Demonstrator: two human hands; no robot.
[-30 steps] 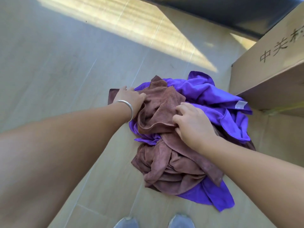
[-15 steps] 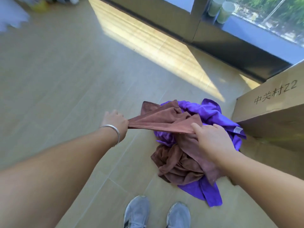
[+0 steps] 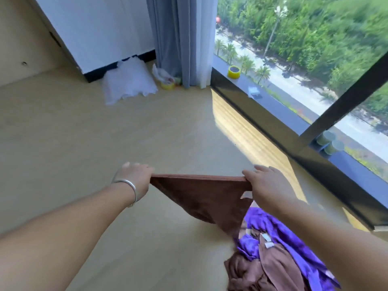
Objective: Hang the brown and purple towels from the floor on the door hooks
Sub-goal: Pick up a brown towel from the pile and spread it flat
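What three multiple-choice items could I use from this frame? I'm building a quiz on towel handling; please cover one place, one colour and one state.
1. Where does the pile of remaining towels lie?
A. On the window sill
B. On the floor, below the right hand
C. Against the curtain

2. What colour is the towel held up between the hands?
A. Purple
B. White
C. Brown

3. How is the held towel being handled?
A. Stretched by its top edge between both hands
B. Dangling from one hand
C. Bunched in one fist

Answers:
1 B: the purple and brown heap sits on the floor under the right hand.
2 C: the brown towel spans the hands, while purple cloth stays in the pile.
3 A: the left hand and right hand each pinch one end of its taut upper edge.
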